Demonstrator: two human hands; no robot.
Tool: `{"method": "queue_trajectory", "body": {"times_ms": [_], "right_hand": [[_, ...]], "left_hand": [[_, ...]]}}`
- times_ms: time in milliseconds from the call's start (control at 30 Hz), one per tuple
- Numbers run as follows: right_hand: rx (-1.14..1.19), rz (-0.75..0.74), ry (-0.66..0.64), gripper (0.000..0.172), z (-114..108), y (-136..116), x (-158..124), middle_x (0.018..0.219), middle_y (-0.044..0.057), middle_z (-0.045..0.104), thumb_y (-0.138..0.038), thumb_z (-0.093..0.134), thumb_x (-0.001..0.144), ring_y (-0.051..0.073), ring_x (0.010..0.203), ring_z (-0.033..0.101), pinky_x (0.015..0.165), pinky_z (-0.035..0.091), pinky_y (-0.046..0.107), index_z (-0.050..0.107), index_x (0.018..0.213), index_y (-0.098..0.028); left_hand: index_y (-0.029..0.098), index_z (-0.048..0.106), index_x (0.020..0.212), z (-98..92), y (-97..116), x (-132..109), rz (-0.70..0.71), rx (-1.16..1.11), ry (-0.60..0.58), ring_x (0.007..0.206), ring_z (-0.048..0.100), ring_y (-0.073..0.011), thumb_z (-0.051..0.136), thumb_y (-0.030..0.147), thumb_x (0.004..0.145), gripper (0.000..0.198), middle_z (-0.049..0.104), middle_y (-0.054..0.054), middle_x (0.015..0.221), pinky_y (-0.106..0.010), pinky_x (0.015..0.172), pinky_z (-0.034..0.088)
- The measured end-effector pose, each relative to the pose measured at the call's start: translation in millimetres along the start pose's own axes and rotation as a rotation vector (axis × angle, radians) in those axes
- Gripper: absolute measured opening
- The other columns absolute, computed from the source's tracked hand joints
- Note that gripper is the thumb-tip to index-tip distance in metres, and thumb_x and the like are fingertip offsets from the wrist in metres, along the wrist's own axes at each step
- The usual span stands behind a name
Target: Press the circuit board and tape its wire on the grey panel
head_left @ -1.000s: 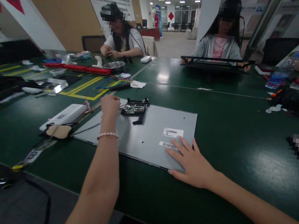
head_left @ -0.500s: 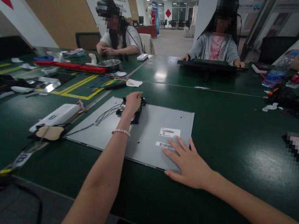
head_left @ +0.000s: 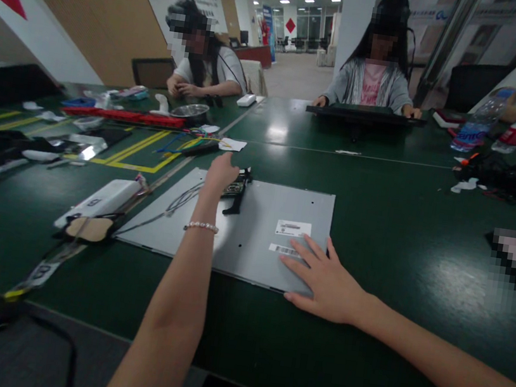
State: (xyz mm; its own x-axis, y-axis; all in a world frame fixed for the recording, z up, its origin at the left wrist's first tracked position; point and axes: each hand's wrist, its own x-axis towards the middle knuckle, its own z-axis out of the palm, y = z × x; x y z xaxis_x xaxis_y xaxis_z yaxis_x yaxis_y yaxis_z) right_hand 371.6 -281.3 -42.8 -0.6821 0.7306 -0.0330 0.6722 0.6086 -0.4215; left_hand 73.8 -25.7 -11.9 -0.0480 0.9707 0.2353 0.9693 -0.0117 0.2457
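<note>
A flat grey metal panel [head_left: 253,257] lies on the green table, with two white labels [head_left: 293,228] near its right side. On its upper part sits a small circuit board in a black frame [head_left: 236,200], partly covered by my left hand [head_left: 221,172]. That hand is closed over the board's left end, its fingertips hidden, so what it grips cannot be made out. Grey cables [head_left: 183,199] run from the board to the panel's lower left. My right hand [head_left: 323,279] rests flat with spread fingers on the panel's lower right corner, touching the barcode label.
A white power bank [head_left: 99,202] and a tan pad [head_left: 88,228] lie left of the panel. Coloured wires [head_left: 192,144] are beyond it. Plastic bottles [head_left: 482,122] and a black bundle [head_left: 510,178] stand at the far right. People sit across the table.
My left hand has shifted slightly left, uncovering more of the circuit board and black frame. My right hand stays on the panel's corner.
</note>
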Motion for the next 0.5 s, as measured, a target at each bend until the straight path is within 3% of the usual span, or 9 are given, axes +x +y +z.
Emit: {"method": "queue_trajectory", "body": {"times_ms": [133, 200, 333, 500], "right_hand": [[0.002, 0.000, -0.009, 0.077, -0.2, 0.0, -0.7, 0.164, 0.008, 0.007, -0.071, 0.031, 0.091, 0.037, 0.148, 0.002, 0.112, -0.006, 0.066, 0.024, 0.155, -0.029], [-0.001, -0.001, -0.010, 0.076, -0.3, -0.1, -0.8, 0.164, 0.008, 0.007, -0.071, 0.032, 0.091, 0.036, 0.148, 0.001, 0.113, -0.006, 0.066, 0.024, 0.155, -0.029], [0.000, 0.006, -0.017, 0.077, -0.5, -0.2, -0.6, 0.164, 0.007, 0.006, -0.072, 0.032, 0.091, 0.036, 0.148, 0.001, 0.113, -0.006, 0.064, 0.024, 0.155, -0.030], [-0.002, -0.001, -0.032, 0.077, -2.0, -0.6, 0.2, 0.164, 0.008, 0.007, -0.071, 0.033, 0.091, 0.037, 0.148, 0.001, 0.112, -0.005, 0.067, 0.023, 0.155, -0.029]], "left_hand": [[0.008, 0.050, 0.134, -10.8, -21.0, -0.5, -0.266, 0.113, -0.168, 0.116, 0.057, -0.0380, 0.063, 0.036, 0.077, 0.064, 0.055, -0.024, 0.133, -0.043, 0.089, 0.049], [0.007, 0.050, 0.132, -10.1, -33.5, 0.3, -0.327, 0.146, -0.219, 0.114, 0.059, -0.0390, 0.065, 0.043, 0.075, 0.069, 0.056, -0.026, 0.131, -0.042, 0.086, 0.050], [0.011, 0.052, 0.128, -5.2, -48.5, 4.2, -0.303, 0.144, -0.300, 0.109, 0.062, -0.0353, 0.067, 0.045, 0.072, 0.067, 0.061, -0.022, 0.125, -0.037, 0.083, 0.050], [0.014, 0.056, 0.121, -8.5, -48.8, 5.1, -0.269, 0.136, -0.301, 0.105, 0.064, -0.0352, 0.069, 0.044, 0.070, 0.061, 0.063, -0.021, 0.123, -0.039, 0.082, 0.050]]}}
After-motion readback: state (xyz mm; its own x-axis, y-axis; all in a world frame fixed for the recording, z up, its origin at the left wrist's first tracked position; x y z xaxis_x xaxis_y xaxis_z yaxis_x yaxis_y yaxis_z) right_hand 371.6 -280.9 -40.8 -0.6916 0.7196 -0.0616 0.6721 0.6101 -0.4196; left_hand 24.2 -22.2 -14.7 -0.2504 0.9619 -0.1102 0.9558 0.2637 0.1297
